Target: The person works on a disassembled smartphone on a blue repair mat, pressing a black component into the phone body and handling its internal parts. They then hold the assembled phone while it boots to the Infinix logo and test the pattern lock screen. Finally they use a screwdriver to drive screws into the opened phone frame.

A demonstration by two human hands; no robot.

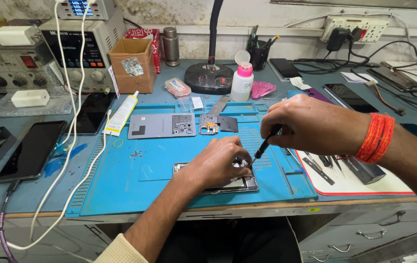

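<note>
- The left hand [219,163] is pressing down, fingers curled, on an opened smartphone with a dark frame [228,185] lying at the lower centre of the frame.
- The right hand [306,124] is gripping a slim black screwdriver [266,143], its tip meeting the phone.
- Both are working over a blue rubber mat [160,170] on the surface.
- A grey phone back cover [157,126] is lying further up the mat.
- A white glue tube [121,113] is resting left of it.
</note>
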